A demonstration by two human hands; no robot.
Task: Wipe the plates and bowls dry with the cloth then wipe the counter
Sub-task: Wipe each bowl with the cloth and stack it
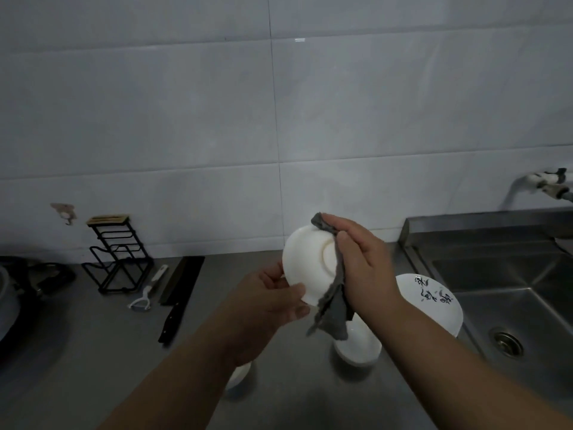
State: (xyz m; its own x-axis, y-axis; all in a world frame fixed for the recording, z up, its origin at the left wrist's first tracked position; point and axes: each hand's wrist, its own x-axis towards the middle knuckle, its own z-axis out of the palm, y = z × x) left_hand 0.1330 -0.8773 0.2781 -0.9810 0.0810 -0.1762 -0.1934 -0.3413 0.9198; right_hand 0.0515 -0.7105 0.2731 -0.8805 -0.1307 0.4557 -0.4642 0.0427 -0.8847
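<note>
Right now your left hand (273,301) is pinching the white bowl's (305,262) rim at 7 o'clock, your right hand (361,259) is pressing the grey cloth (333,301) against its base. Patterned plate (434,302) is sitting on the counter (93,352) at 4 o'clock.

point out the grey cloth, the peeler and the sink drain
grey cloth (333,308), head view, on its hanging lower part
peeler (143,301), head view, on its white head
sink drain (506,342), head view, on the strainer's middle
</note>
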